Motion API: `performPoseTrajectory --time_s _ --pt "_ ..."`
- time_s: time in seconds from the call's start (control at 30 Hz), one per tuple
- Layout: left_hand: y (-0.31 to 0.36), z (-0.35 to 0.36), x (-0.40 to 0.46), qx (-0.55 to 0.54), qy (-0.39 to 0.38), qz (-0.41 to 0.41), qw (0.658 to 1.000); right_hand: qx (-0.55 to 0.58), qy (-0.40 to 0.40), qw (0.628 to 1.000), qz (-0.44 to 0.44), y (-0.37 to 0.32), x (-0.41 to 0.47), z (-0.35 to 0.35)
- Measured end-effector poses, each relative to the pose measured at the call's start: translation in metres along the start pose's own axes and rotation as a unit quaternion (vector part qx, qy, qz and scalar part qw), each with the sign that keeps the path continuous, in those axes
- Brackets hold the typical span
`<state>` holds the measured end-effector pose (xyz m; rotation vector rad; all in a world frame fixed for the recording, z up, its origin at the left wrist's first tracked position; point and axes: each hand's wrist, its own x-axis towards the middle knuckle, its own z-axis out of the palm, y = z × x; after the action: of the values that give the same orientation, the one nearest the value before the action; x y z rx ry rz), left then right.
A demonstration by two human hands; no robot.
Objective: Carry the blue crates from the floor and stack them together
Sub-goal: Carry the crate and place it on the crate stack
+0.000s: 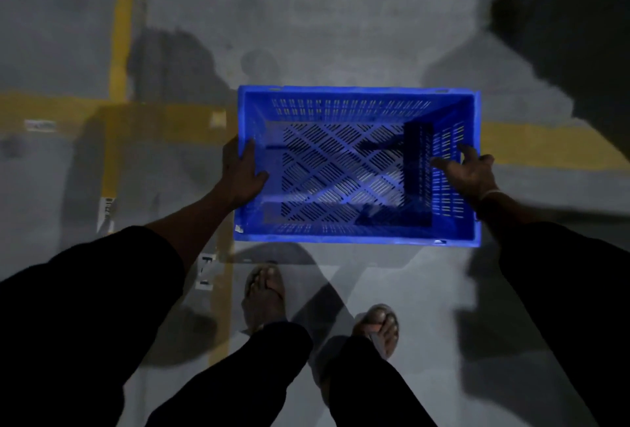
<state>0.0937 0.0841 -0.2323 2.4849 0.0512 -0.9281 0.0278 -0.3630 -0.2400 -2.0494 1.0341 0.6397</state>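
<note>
Dark sleeves and two sandalled feet (264,293) fill the near edge of view. Left hand (242,172): fingers curled over the left short rim of the blue perforated plastic crate (358,99), thumb inside the wall, clamping it. Right hand (468,171): fingers spread and loose just over the right short rim, not clearly gripping yet. Opposite rims suggest a balanced two-handed lift. Crate sits upright and empty over the grey concrete floor (341,17), across a yellow painted floor line (531,136); cannot tell whether it is lifted. No stack visible.
</note>
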Motion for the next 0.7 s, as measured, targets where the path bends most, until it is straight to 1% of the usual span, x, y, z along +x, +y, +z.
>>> performPoseTrajectory --time_s 0.2,0.33,0.47,0.57,0.7 --pt "-0.004 -0.028 -0.009 -0.017 -0.02 -0.028 0.999 0.016 0.014 1.0 0.012 -0.012 -0.04 -0.027" --pt "0.033 -0.072 -0.055 -0.012 -0.034 -0.029 0.999 0.027 0.02 0.999 0.01 -0.022 -0.09 -0.065" --pt "0.066 -0.128 -0.104 -0.01 -0.017 0.018 1.0 0.025 0.017 1.0 -0.001 -0.041 -0.158 -0.116" --pt "0.104 -0.174 -0.147 0.003 -0.011 0.033 0.999 0.016 0.022 1.0 -0.014 -0.055 -0.217 -0.158" --pt "0.155 -0.238 -0.219 0.039 0.014 0.097 0.994 0.008 0.039 0.998 -0.039 -0.071 -0.305 -0.22"
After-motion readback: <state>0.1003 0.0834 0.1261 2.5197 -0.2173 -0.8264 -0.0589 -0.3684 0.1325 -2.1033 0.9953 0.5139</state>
